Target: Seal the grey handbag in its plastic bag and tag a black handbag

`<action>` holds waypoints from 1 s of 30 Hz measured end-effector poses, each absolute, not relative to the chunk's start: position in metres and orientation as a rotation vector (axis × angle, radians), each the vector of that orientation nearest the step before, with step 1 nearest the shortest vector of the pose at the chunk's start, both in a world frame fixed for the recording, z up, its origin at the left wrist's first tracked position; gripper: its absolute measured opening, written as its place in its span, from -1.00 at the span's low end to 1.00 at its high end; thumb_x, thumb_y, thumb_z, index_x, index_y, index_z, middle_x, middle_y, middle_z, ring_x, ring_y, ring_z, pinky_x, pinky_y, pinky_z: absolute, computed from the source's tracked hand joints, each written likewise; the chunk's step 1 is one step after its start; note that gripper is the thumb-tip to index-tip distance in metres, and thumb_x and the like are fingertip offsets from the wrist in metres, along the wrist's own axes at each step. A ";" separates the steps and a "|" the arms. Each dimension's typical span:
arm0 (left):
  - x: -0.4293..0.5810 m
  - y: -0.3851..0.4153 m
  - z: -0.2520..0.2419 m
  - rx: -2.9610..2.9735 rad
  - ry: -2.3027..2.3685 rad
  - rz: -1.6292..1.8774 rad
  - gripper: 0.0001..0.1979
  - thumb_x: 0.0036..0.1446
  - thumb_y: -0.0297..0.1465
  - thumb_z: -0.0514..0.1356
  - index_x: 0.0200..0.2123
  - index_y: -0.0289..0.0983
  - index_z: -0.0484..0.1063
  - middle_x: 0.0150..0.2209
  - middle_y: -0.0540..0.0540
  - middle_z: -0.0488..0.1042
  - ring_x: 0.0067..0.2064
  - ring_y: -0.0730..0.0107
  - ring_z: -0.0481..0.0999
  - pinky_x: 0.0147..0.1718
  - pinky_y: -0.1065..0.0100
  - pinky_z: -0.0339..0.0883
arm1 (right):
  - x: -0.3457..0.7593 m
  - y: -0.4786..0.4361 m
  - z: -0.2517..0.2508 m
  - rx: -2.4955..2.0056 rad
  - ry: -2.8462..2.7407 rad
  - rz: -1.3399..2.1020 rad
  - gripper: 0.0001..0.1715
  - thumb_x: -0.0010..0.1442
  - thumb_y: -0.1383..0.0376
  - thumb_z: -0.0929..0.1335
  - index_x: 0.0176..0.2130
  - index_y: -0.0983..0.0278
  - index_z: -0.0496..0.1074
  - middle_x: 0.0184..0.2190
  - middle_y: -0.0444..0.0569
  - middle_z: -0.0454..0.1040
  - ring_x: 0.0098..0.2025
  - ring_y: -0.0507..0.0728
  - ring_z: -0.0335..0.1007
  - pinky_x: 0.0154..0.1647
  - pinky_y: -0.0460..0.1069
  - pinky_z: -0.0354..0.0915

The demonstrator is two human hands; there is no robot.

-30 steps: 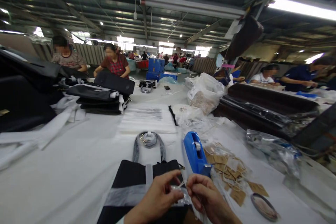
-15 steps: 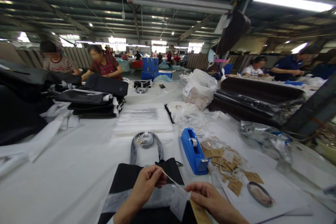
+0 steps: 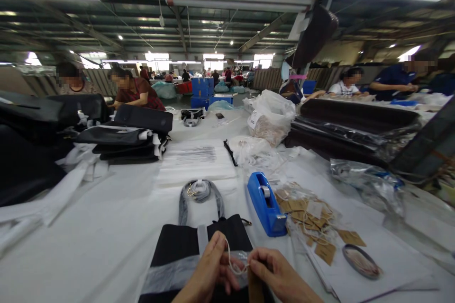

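Observation:
A black handbag (image 3: 177, 244) lies in front of me, a translucent wrap band across it and its wrapped handle (image 3: 182, 208) standing out at the far side. Over the bag, my left hand (image 3: 213, 265) pinches a loop of white string (image 3: 231, 260) between thumb and forefinger, the lower fingers loosely spread. My right hand (image 3: 273, 270) is closed on a brown cardboard tag (image 3: 254, 286), gripping it at the top where the string meets it. Clear plastic (image 3: 240, 255) shows behind the string, partly hidden by the fingers.
Right of the bag stands a blue tape dispenser (image 3: 266, 208), beside a pile of brown tags (image 3: 325, 252) with strings. A dark ring-shaped roll (image 3: 361, 261) lies farther right. Folded black bags (image 3: 142, 116) are stacked at left; white sheets (image 3: 195, 170) lie ahead. People work beyond the table.
My left hand has turned and come closer to my right. The string, stretched taut before, now hangs in a slack loop. The tag has tipped upright and moved slightly left.

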State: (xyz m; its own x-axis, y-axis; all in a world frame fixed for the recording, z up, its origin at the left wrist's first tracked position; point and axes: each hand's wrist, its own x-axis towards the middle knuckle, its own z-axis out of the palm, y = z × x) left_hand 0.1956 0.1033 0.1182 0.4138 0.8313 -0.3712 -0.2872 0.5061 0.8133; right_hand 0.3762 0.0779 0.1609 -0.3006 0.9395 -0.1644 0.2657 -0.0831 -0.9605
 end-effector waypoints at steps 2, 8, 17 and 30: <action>0.195 0.103 0.116 0.773 0.904 0.776 -0.38 0.00 0.24 0.07 -0.21 -0.15 -0.01 -0.49 -0.03 0.53 -0.58 0.33 0.54 -0.68 0.51 0.24 | 0.375 0.080 0.162 -1.312 -1.522 1.417 -0.48 0.11 -0.14 0.33 -0.37 0.28 0.43 -0.49 -0.13 0.33 -0.39 0.08 0.20 -0.34 -0.02 0.12; 0.183 0.114 0.113 0.868 0.998 0.909 -0.35 -0.08 0.29 0.07 -0.29 -0.15 0.01 -0.58 0.11 0.44 -0.61 0.33 0.52 -0.74 0.52 0.19 | 0.381 0.081 0.167 -1.389 -1.396 1.370 -0.48 0.05 -0.17 0.36 -0.38 0.24 0.43 -0.52 -0.17 0.29 -0.43 0.06 0.17 -0.38 -0.04 0.13; 0.158 0.112 0.141 1.341 1.178 1.015 -0.56 0.27 0.04 -0.10 -0.36 -0.22 0.19 -0.64 0.11 0.37 -0.73 0.63 0.26 -0.73 0.56 -0.03 | 0.391 0.081 0.170 -1.424 -1.439 1.322 -0.48 0.05 -0.15 0.36 -0.38 0.26 0.50 -0.48 -0.10 0.43 -0.37 0.12 0.31 -0.30 0.00 0.22; 0.153 0.110 0.192 1.827 1.038 0.933 -0.73 0.28 -0.21 0.05 -0.31 -0.24 0.41 -0.38 -0.04 0.44 -0.34 0.41 0.40 -0.31 0.38 0.21 | 0.379 0.075 0.177 -1.390 -1.553 1.109 -0.48 0.12 -0.06 0.38 -0.04 0.18 0.50 0.01 0.10 0.49 0.10 0.32 0.34 0.22 0.23 0.19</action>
